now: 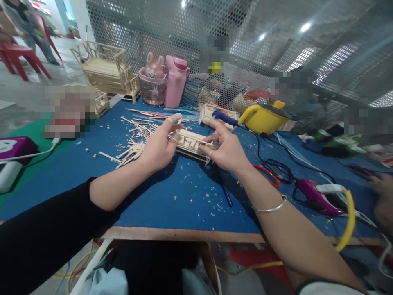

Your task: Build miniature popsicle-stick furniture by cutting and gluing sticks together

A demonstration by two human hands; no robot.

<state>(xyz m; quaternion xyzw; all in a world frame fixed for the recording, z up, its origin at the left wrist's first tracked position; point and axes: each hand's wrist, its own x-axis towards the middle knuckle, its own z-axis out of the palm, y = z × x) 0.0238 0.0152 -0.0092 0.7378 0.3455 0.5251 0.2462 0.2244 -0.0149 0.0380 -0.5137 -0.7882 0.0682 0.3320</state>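
A small frame of thin wooden sticks [190, 142] is held just above the blue table top [172, 205]. My left hand [158, 145] grips its left end, with taped fingertips pinching the sticks. At the frame's right end my right hand [224, 149] holds on with thumb and fingers, and a silver bangle circles that wrist. A heap of loose wooden sticks [135, 141] lies on the table just left of my left hand. Wood chips are scattered under both hands.
A finished stick model [106, 69] stands at the back left beside two pink bottles [166, 80]. A yellow pot [262, 118], black cables [276, 168] and a purple glue gun [316, 196] lie right. Another person's hand [382, 200] shows at the far right edge.
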